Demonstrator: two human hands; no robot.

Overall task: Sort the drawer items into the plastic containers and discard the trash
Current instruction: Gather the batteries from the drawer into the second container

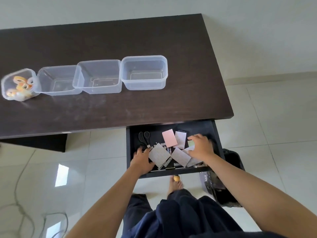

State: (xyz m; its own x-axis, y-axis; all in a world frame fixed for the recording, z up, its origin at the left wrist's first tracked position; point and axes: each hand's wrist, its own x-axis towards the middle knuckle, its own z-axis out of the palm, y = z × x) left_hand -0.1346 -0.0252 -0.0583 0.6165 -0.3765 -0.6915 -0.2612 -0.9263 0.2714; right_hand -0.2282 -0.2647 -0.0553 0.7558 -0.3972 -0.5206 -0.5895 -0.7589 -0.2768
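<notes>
Both my hands in open drawer (216, 134). Left hand (142, 158) fingers on grey card (159, 155), grip unclear. Right hand (200, 146) spread over papers (181, 156). Tape rolls (20, 86) binned in far-left container (10, 79); three containers (145, 57) ahead empty. Scissors (143, 137), pink note (169, 138), trash left.

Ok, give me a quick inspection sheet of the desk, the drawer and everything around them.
Surface: dark wooden desk, four clear plastic containers in a row.
Job's things: leftmost container holds orange tape rolls; the other three look empty. Open drawer holds black scissors, pink notepad, white paper slips.
Clutter: small dark items under the papers, too blurred to name.
Hands: left hand holds a grey card; right hand rests spread on the papers.
Cables: a thin cable on the floor, left.
Surroundings: black-lined trash bin right of the drawer; white tiled floor.
</notes>
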